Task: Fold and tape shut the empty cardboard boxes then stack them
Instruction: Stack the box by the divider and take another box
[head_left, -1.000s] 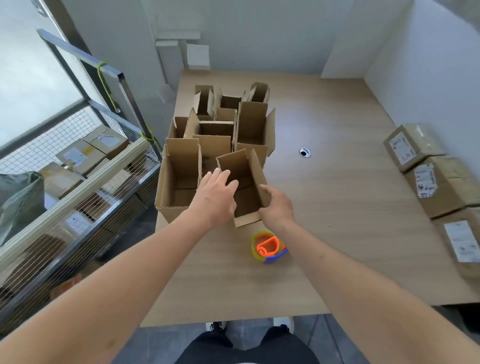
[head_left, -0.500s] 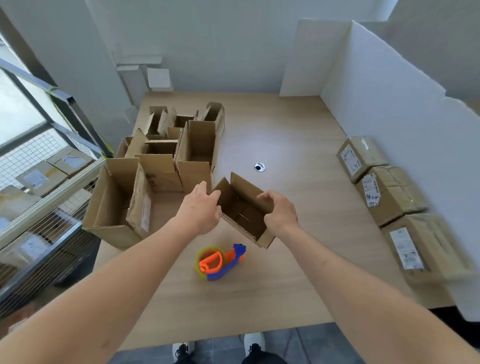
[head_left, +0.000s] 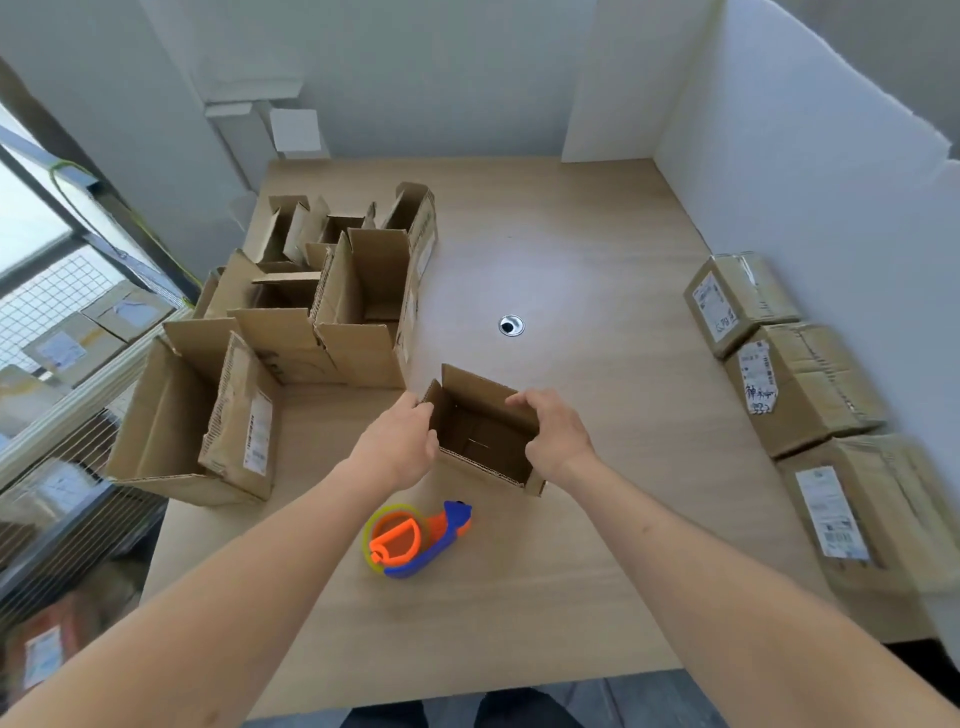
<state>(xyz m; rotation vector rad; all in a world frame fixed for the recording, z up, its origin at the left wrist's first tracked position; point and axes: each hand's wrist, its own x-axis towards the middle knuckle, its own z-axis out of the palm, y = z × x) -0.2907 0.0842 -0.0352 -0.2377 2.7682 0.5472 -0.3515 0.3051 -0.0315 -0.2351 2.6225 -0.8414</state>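
A small open cardboard box (head_left: 480, 441) stands at the middle of the wooden table (head_left: 571, 571), its flaps up and its inside empty. My left hand (head_left: 402, 441) grips its left wall, fingers curled over the rim. My right hand (head_left: 553, 434) grips the right wall the same way. An orange, yellow and blue tape dispenser (head_left: 410, 538) lies on the table just in front of the box. Several more open empty boxes (head_left: 358, 306) crowd the table's left side, the largest one (head_left: 202, 415) at the front left corner.
Three taped boxes with shipping labels (head_left: 789, 384) line the right edge against a white partition (head_left: 831, 182). A round cable hole (head_left: 511, 326) sits in the tabletop behind the held box. A wire cart with parcels (head_left: 67, 343) stands left of the table.
Both hands have drawn the small box away from the cluster of open boxes and to the right, toward the table's middle. It now sits squarer to me than half a second ago.
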